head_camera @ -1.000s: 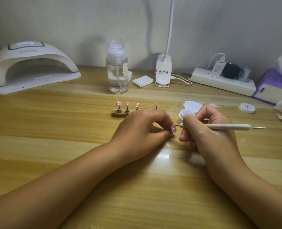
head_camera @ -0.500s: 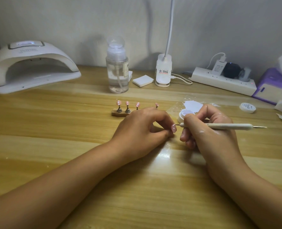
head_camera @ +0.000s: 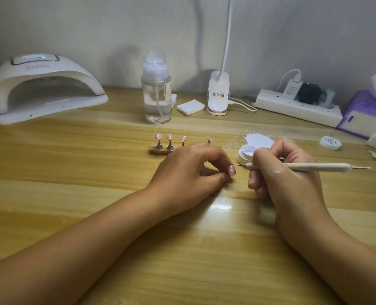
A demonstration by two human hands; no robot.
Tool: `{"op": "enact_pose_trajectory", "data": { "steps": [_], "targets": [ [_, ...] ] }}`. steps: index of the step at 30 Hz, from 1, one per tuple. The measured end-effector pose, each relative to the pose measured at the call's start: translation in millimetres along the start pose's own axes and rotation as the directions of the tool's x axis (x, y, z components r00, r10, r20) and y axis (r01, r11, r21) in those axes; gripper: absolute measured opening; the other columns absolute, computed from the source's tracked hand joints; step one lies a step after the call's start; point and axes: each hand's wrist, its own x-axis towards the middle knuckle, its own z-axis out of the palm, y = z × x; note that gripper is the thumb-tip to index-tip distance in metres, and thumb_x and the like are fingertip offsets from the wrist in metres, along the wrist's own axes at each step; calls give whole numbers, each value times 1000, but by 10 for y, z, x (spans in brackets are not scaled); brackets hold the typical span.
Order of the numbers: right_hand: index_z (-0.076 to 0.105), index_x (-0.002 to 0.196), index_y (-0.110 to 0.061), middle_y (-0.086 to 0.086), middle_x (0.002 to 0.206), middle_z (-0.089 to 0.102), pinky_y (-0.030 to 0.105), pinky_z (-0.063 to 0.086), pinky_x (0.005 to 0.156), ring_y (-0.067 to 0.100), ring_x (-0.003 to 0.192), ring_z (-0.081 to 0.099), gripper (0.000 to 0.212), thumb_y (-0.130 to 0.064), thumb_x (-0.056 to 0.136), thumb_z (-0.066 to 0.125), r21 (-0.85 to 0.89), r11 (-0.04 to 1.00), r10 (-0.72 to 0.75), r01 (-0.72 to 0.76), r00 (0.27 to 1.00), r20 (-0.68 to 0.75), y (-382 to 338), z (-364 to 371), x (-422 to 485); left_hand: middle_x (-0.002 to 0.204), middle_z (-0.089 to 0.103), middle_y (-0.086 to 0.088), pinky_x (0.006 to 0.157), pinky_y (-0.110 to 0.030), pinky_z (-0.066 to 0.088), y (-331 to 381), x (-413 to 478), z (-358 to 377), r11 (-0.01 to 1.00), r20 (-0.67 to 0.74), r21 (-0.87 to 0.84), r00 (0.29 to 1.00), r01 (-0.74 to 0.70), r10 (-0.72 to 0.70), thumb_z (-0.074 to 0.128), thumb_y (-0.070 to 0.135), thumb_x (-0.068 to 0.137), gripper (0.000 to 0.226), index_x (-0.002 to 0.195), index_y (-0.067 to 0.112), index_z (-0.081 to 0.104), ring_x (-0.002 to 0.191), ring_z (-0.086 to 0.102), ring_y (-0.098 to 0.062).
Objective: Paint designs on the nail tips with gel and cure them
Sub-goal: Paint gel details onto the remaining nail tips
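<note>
Head view shows both hands low over the desk (head_camera: 72, 172), much as a second ago; the one shift is small. The right hand (head_camera: 292, 179) has eased its dotting tool (head_camera: 297, 166) back a little, so the metal point now sits just beside the nail tip (head_camera: 232, 170) with a sliver of gap, where earlier it lay nearly against it. That reads as a pause between dots: the tip carries pale dots on its pink face, and the design on it looks close to done, though how many more are meant cannot be told.

The left hand (head_camera: 191, 175) has its grip closed on that nail tip, pinching it between thumb and forefinger, face turned toward the tool. The right hand's grip is closed round the tool near its front end, pen-fashion, the far end pointing right.

Behind the left hand a wooden stand (head_camera: 158, 150) holds more pink tips on small posts; three are plain to see, and a fourth peeks over the knuckles. They seem dotted too, but are too small to be sure.

As for containers, an open white gel pot (head_camera: 245, 154) sits just behind the right hand, pale gel inside. Its likely lid (head_camera: 330, 142) lies well apart to the right. A clear pump bottle (head_camera: 156, 93) at the back is partly full of clear liquid. The curing lamp (head_camera: 43, 86) stands far left, its mouth empty, so curing is yet to come for the tip in hand.
</note>
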Motion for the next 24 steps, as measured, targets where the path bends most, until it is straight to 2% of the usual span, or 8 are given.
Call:
{"op": "enact_pose_trajectory", "data": {
  "steps": [4, 8, 11, 14, 16, 24],
  "targets": [
    [41, 54, -21, 7, 41, 52, 15, 33, 37, 9, 35, 41, 38, -3, 82, 58, -45, 999, -8, 9, 1000, 27, 17, 9, 7, 75, 60, 24, 65, -25, 40, 1, -1, 1, 1000, -2, -6, 1000, 5, -5, 75, 23, 82, 12, 82, 34, 72, 56, 53, 4],
    [43, 52, -22, 8, 43, 56, 14, 34, 38, 9, 35, 44, 24, -16, 69, 59, -81, 997, 2, 4, 998, 62, 28, 15, 15, 72, 58, 30, 66, -23, 40, -1, 3, -1, 1000, -1, 2, 1000, 9, -9, 76, 22, 82, 13, 83, 35, 72, 58, 53, 4],
    [44, 54, -21, 10, 44, 57, 15, 36, 39, 11, 36, 44, 31, -10, 76, 63, -82, 997, -3, 7, 998, 58, 51, 7, 25, 74, 58, 33, 65, -23, 41, -1, 5, -1, 1000, -1, 8, 1000, 10, -10, 76, 23, 82, 13, 82, 35, 72, 58, 54, 4],
    [45, 56, -20, 11, 45, 58, 17, 37, 41, 12, 38, 46, 21, -17, 69, 61, -96, 995, 4, 3, 997, 71, 50, 3, 22, 74, 58, 33, 62, -18, 36, -6, 5, 0, 1000, -2, 0, 1000, 5, -5, 76, 22, 82, 13, 82, 35, 72, 58, 54, 7],
    [45, 56, -20, 11, 46, 58, 17, 37, 41, 11, 38, 46, 19, -18, 67, 60, -99, 995, 4, 4, 997, 81, 52, -1, 23, 74, 58, 33, 63, -19, 36, -8, 2, 2, 1000, -5, 0, 1000, 5, -5, 76, 22, 82, 14, 81, 35, 72, 58, 54, 7],
    [44, 55, -21, 10, 45, 57, 17, 36, 39, 12, 37, 44, 30, -10, 75, 63, -61, 998, -5, 8, 999, 53, 56, -5, 25, 74, 58, 33, 61, -19, 35, -7, 7, 2, 1000, -5, 8, 1000, 0, 0, 76, 23, 82, 13, 82, 35, 72, 59, 53, 5]
  ]
}}
